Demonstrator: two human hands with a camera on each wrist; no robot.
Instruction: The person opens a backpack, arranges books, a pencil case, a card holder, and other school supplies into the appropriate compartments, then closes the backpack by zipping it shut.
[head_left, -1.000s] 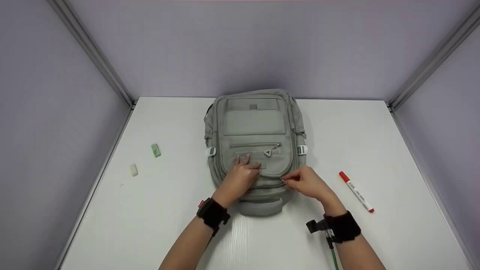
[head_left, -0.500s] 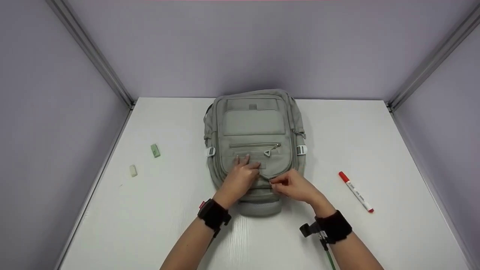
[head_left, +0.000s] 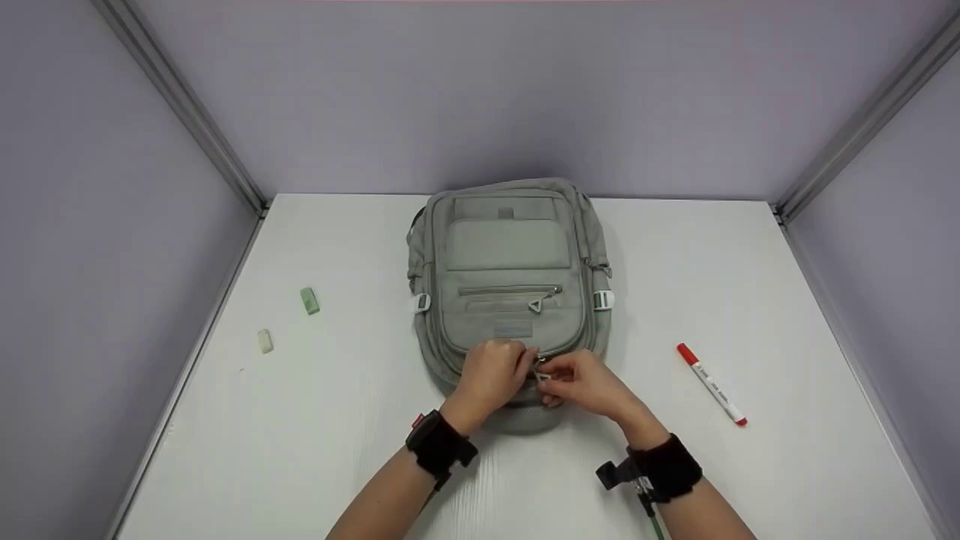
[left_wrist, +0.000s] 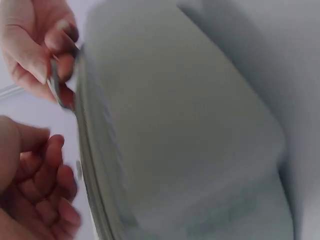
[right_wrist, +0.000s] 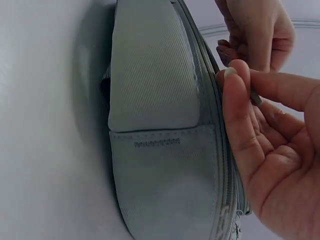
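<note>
Backpack flat, long axis front-to-back, carry handle toward person

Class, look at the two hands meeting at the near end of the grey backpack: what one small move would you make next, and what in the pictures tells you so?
Probably draw the zipper pull on along the seam with the right hand, which pinches it at the near middle of the backpack. The left hand rests curled on the fabric right beside the pull, so it may need to shift aside and brace the bag.
</note>
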